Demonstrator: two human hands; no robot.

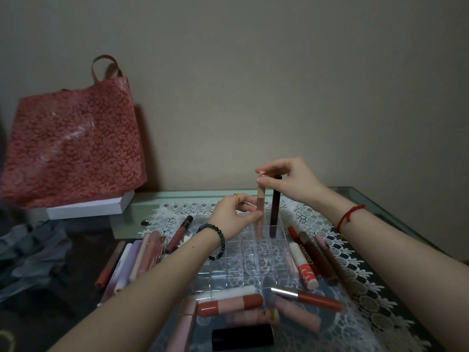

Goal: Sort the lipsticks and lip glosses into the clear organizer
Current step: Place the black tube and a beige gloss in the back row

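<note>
A person's two bare forearms reach forward over a glass desk covered by a white lace runner. At the centre sits a clear organizer, a grid of small square compartments, nearly all of them vacant. In its far row, at 12 o'clock, two tubes stand upright side by side: a pale pink lip gloss with a beige cap, and just to its right a dark brown lip gloss with a black cap. The right hand, a red string at its wrist, has its grip closed on the cap of the pink gloss, thumb and forefinger pinching the top. The left hand, with a gold ring and a dark bead bracelet, has its fingertips against the lower body of the same tube; whether it truly grips or only steadies it is unclear. Loose lipsticks and glosses lie flat around the organizer: a pink and lilac cluster at 9 o'clock, red and brown tubes at 3 o'clock, and coral, pink and black ones at 6 o'clock, nearest the viewer. At 10 o'clock, well apart from the organizer, a red floral bag stands on a white box against a plain beige wall.
</note>
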